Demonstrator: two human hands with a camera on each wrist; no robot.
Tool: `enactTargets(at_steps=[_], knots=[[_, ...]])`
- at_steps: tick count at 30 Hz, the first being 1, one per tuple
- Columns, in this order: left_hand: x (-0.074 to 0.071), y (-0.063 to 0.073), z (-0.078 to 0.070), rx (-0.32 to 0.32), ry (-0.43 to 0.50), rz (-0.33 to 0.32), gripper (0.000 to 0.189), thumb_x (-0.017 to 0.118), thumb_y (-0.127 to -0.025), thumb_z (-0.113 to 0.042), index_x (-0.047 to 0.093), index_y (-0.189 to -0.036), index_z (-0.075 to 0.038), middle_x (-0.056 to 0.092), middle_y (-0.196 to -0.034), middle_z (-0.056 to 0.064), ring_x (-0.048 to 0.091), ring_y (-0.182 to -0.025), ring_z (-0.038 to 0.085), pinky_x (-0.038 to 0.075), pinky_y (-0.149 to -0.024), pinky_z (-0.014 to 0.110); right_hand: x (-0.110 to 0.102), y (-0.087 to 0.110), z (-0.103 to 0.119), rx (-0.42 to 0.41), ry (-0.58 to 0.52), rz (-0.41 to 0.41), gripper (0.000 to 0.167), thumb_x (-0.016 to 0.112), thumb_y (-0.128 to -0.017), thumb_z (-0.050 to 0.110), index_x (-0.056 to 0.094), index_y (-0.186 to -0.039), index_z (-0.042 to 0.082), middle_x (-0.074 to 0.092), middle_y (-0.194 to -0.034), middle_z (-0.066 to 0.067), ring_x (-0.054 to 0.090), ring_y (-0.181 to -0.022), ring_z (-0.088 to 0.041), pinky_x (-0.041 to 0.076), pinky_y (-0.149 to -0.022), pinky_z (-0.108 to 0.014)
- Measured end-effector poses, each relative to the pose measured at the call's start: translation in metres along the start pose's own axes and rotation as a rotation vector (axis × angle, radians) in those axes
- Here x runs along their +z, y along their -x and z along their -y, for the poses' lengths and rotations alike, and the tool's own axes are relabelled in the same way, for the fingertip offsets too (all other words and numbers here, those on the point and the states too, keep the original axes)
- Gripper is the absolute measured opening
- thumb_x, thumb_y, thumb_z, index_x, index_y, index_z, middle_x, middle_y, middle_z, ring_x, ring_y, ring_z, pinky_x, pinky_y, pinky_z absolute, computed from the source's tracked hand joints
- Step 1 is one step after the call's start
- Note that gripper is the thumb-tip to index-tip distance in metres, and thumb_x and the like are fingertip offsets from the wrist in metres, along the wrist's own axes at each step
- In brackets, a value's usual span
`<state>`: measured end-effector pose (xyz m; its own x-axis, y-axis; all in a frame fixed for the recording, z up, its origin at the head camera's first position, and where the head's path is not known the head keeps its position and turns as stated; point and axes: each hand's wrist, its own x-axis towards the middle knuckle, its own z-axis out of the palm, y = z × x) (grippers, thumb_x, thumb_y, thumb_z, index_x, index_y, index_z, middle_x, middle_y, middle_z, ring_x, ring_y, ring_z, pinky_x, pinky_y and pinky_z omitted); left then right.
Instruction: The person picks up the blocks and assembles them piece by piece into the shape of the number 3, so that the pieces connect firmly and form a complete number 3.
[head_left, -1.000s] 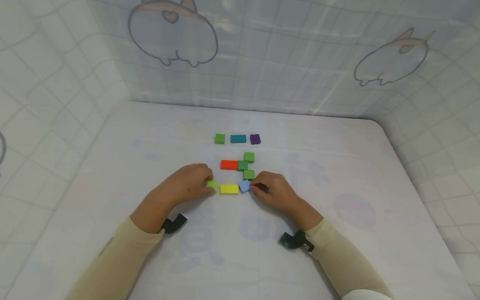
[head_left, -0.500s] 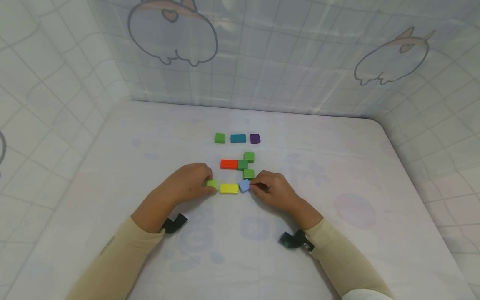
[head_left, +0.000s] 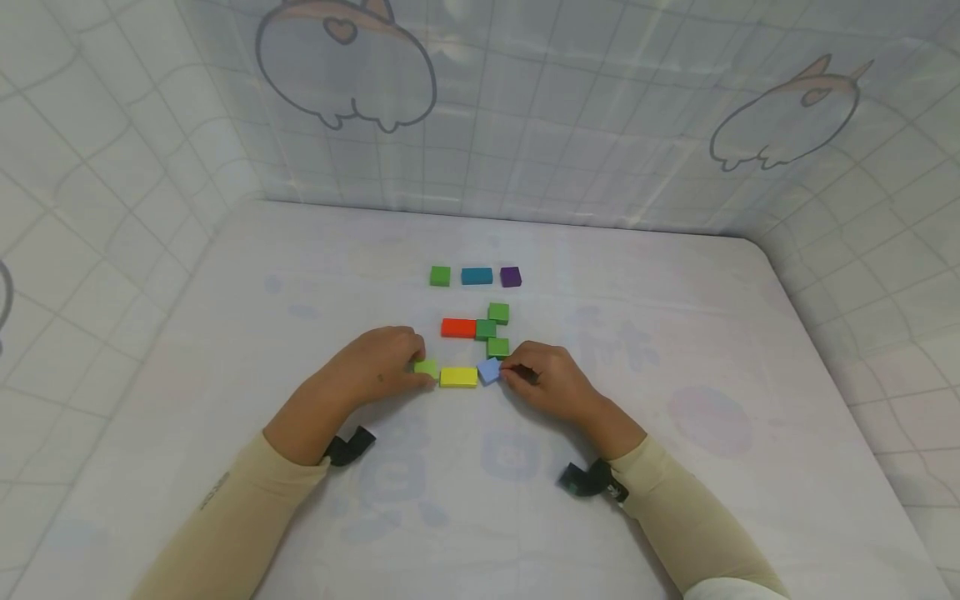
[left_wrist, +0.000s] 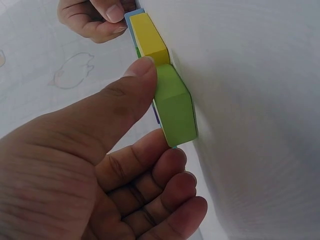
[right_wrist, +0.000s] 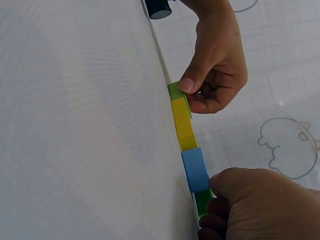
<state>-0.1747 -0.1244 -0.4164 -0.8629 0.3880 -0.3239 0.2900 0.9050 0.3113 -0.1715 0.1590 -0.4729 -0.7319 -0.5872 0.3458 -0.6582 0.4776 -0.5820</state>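
Observation:
My left hand (head_left: 381,362) pinches a light green block (left_wrist: 176,107) between thumb and fingers. Just right of it lies a yellow block (head_left: 458,377), nearly touching it. My right hand (head_left: 551,379) pinches the right corner of a light blue block (head_left: 489,371) with thumb and forefinger. That block sits askew at the yellow block's right end. Behind it are a green block (head_left: 498,348), a darker green block (head_left: 486,330), another green block (head_left: 498,313) and a red block (head_left: 458,327), close together.
Farther back, a separate row holds a green block (head_left: 440,276), a teal block (head_left: 477,276) and a purple block (head_left: 511,277). A pale printed cloth covers the table (head_left: 480,517). Curtains with animal drawings (head_left: 345,67) hang behind and at the sides.
The light green block under my left hand has edged very slightly right, closer to the yellow block. My right hand and the light blue block look still.

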Motion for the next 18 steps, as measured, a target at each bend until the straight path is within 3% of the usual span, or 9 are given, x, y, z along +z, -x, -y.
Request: enactTargets(at_steps=[18], knots=[[-0.0022,0.0013,-0.0018,-0.017,0.024,0.021,0.038,0.081,-0.082,-0.041,0.069,-0.104,-0.012,0.061,-0.087,-0.002,0.055,-0.082,0.018,0.053,-0.08,0.033,-0.001,-0.0005,0.001,-0.026,-0.013,-0.004,0.011,0.075,-0.087,0.007,0.076,-0.098,0.007,0.072,-0.093,0.001,0.061,-0.079,-0.007,0.056,-0.073,-0.02]])
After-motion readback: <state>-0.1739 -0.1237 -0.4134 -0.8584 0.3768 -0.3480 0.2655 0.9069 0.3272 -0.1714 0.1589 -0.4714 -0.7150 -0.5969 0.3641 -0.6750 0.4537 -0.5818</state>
